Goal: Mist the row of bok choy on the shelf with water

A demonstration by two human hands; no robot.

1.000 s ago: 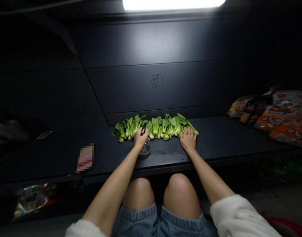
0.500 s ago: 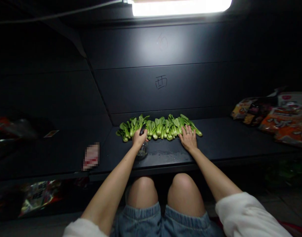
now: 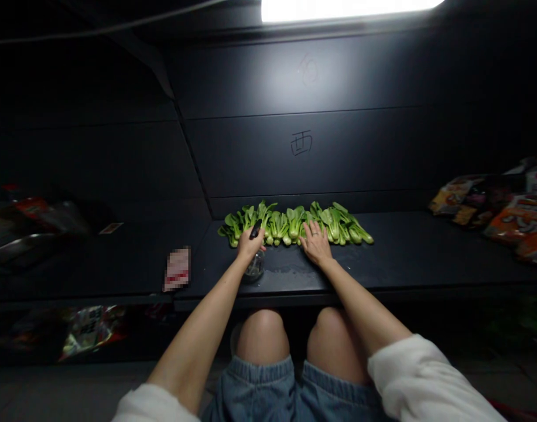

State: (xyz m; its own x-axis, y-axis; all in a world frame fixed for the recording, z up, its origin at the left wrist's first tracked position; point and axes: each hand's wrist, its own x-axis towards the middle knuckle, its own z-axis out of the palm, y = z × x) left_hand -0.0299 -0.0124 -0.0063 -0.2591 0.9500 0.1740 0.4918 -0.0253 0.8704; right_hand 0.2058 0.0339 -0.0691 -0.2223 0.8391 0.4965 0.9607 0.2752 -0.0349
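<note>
Green bok choy (image 3: 279,227) lie side by side in a row on the dark shelf (image 3: 395,252), leaves toward the back wall and pale stems toward me. My left hand (image 3: 249,246) is closed around the neck of a clear spray bottle (image 3: 254,269) with a black head, at the front of the row's left part. The bottle's upper part is mostly covered by the fingers. My right hand (image 3: 316,243) rests palm down with fingers spread, touching the stems right of the row's middle. A ring shows on one finger.
Bagged snacks (image 3: 505,217) are piled on the shelf at the right. A pixelated card or packet (image 3: 177,268) is at the left, with a small card (image 3: 111,228) behind it. Shiny packets (image 3: 90,328) sit below the shelf. A bright lamp (image 3: 351,7) hangs above.
My right hand has moved left along the bok choy, away from the row's right end. My left hand still holds the spray bottle in about the same place. The view has turned slightly left.
</note>
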